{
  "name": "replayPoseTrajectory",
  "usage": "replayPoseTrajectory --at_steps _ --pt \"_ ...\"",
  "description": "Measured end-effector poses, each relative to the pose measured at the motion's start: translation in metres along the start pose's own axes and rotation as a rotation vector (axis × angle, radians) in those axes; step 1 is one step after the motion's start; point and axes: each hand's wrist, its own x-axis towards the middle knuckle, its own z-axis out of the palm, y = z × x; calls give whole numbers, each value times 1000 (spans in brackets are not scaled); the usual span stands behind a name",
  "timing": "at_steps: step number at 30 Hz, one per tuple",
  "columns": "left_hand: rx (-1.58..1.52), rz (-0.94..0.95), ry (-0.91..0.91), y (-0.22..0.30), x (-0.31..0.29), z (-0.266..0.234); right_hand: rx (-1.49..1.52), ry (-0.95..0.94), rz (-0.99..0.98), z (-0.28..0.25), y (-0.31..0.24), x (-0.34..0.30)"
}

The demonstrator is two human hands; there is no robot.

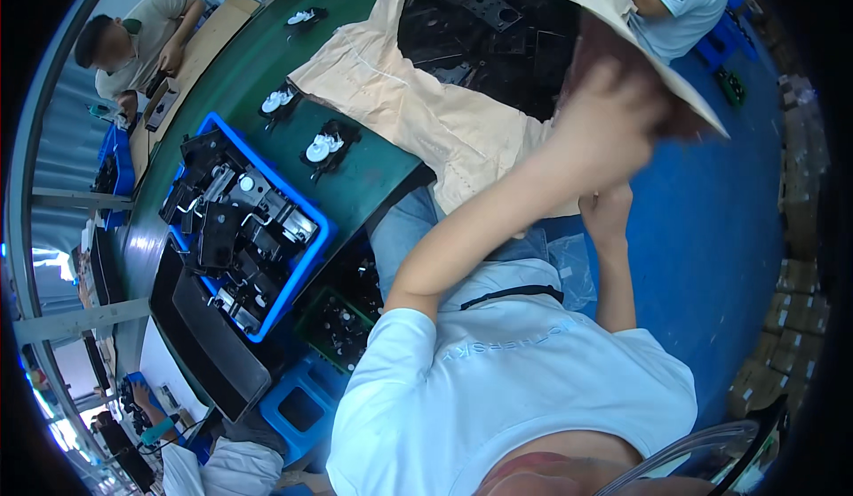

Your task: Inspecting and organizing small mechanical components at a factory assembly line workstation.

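A large tan sack (462, 123) lies open across the table edge and my lap. Dark flat parts rest inside it, among them a black metal plate with holes (489, 9). My left arm reaches across to the sack's right flap, where my left hand (613, 114) is smeared by motion; its fingers cannot be made out. Below it, my right hand (609, 210) is closed, its fingers curled at the sack's lower right edge. What it holds, if anything, is hidden.
A blue crate (324, 229) of black assemblies stands on the green table (355, 172) at left. Black assemblies with white wheels (324, 149) lie beside the sack. Below are a green bin (324, 327) and a blue stool (302, 403). Other people work around, one at the upper right (684, 7).
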Motion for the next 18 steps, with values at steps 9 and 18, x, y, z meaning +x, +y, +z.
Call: replayPoseTrajectory --at_steps 9,18 --pt "-230 428 -1044 51 -20 71 -107 -155 170 -9 6 -63" --pt "-288 -29 -615 -16 -8 -9 262 -246 147 -83 -27 -8"
